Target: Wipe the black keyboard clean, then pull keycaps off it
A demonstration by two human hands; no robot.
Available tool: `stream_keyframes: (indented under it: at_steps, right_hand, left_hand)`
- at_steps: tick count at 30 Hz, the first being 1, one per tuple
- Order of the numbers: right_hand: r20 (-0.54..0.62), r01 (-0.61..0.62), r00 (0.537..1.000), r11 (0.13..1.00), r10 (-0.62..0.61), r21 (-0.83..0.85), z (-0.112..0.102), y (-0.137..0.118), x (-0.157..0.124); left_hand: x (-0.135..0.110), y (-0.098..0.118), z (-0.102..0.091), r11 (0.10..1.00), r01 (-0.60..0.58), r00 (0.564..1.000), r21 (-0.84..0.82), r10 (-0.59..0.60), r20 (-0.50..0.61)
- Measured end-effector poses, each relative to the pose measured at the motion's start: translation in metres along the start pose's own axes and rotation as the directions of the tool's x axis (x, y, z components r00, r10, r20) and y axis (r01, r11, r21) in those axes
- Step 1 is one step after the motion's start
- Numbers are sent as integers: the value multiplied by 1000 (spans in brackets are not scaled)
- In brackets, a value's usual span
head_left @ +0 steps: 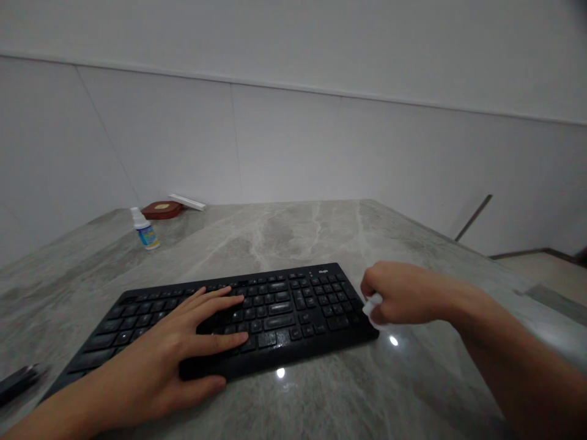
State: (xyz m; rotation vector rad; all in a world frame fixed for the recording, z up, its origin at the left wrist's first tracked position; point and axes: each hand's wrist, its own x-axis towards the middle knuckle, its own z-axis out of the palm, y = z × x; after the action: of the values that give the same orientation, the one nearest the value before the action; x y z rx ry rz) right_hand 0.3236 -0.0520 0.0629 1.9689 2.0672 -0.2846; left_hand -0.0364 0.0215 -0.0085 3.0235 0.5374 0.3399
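Observation:
A black keyboard lies at a slant on the grey marbled table. Across its left and middle keys rests my left hand, fingers spread and the thumb over the front edge. Part of the keys is hidden under that hand. My right hand is closed at the keyboard's right end, pinching a crumpled white wipe against or close beside the right edge. Whether the wipe touches the keyboard is hard to tell.
A white spray bottle with a blue and yellow label stands at the back left. Behind it are a reddish-brown case and a flat white bar. A dark object lies at the left front. A pale wall closes off the back.

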Motion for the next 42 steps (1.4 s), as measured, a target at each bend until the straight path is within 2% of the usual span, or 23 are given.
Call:
stream_keyframes:
  at_steps: [4, 8, 13, 17, 21, 25, 28, 31, 33, 36, 38, 40, 42]
  right_hand:
    - [0, 116, 993, 993, -116, 36, 0, -8, 2]
    - [-108, 68, 992, 998, -69, -8, 6, -5, 16]
    - [-290, 67, 954, 997, -72, -25, 14, 3, 35]
    - [-347, 91, 933, 995, -98, -37, 20, 1, 40]
    - [-449, 127, 882, 989, -147, -74, 27, 3, 45]
    - [-545, 158, 824, 987, -156, -43, 36, 3, 55]
    - [-585, 269, 779, 963, -225, -12, 43, -8, 60]
    - [-580, 371, 760, 928, -293, 18, 44, -19, 62]
    - [-581, 350, 770, 936, -264, 38, 43, -21, 63]
    - [-589, 203, 796, 978, -138, 46, 41, -16, 65]
    - [-598, 132, 797, 991, -84, 36, 41, -13, 65]
    - [-610, 124, 789, 991, -66, 54, 42, -12, 64]
    - [-616, 177, 783, 980, -87, 86, 43, -15, 63]
  left_hand:
    - [-1, 0, 0, 999, -8, 1000, 46, 8, 8]
    - [-1, 1, 1, 999, -1, 1000, 32, 1, 11]
    - [0, 1, -1, 1000, 12, 1000, -17, -12, -8]
    - [0, 1, -1, 999, 25, 1000, -47, -25, 6]
    - [0, 1, -1, 999, 28, 999, -40, -28, 15]
    - [1, 2, -2, 998, 31, 1000, -59, -31, 2]
    - [3, 3, -4, 996, 40, 999, -79, -39, 11]
    - [4, 3, -5, 995, 40, 999, -93, -38, 29]
    - [3, 4, -5, 995, 30, 999, -95, -26, 39]
    - [2, 4, -4, 997, 14, 999, -82, -11, 45]
    - [2, 4, -5, 997, 8, 999, -80, -5, 38]
    - [2, 4, -6, 996, 5, 999, -86, -2, 34]
    - [2, 5, -7, 995, 11, 999, -100, -7, 37]
